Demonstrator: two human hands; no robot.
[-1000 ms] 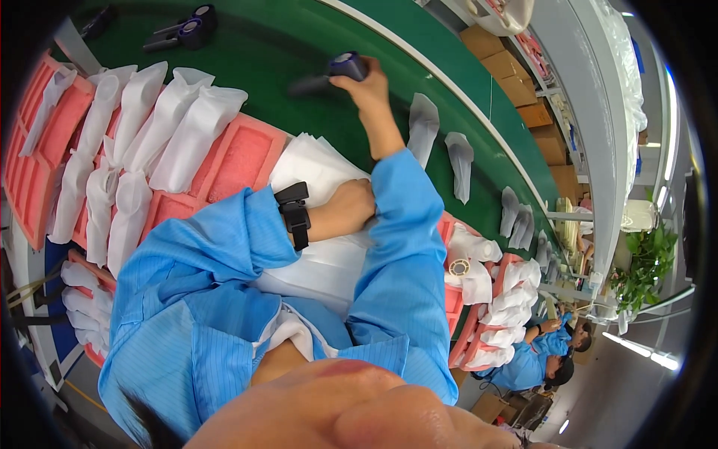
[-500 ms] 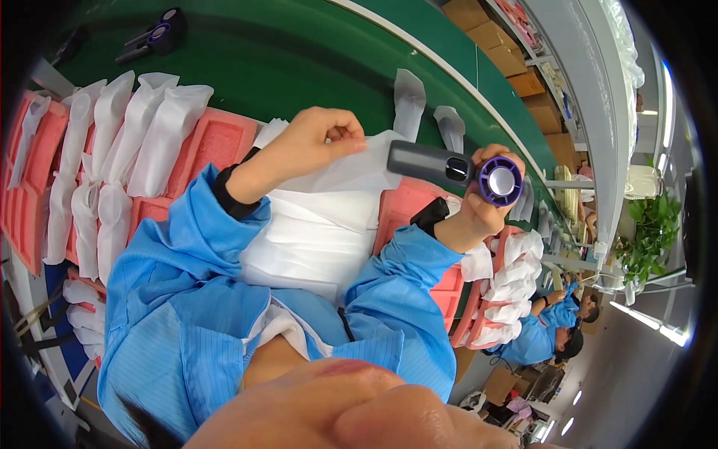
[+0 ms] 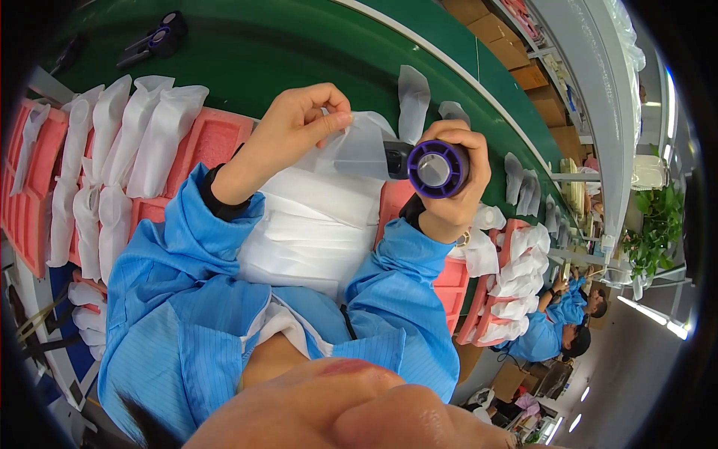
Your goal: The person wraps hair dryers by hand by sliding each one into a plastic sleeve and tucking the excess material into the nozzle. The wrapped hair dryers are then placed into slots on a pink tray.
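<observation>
My left hand (image 3: 303,123) pinches the mouth of a translucent white sleeve bag (image 3: 368,129) between thumb and fingertips. In my right hand (image 3: 467,161) is a small handheld fan (image 3: 437,168) with a round purple spoked head, a silver centre and a dark grey handle. Most of the handle is inside the bag; the fan head and a short dark piece next to it stick out. Below my hands lies a stack of flat white bags (image 3: 314,232), in front of my body.
Pink trays (image 3: 213,150) at the left hold several wrapped items (image 3: 168,135); more wrapped items (image 3: 520,269) fill trays at the right. On the green bench (image 3: 247,56) lie unwrapped fans (image 3: 157,37) at far left and wrapped pieces (image 3: 413,101). Co-workers (image 3: 550,322) sit at the right.
My right hand has moved left, sliding the fan's handle into the bag. My left hand has risen slightly, still pinching the bag.
</observation>
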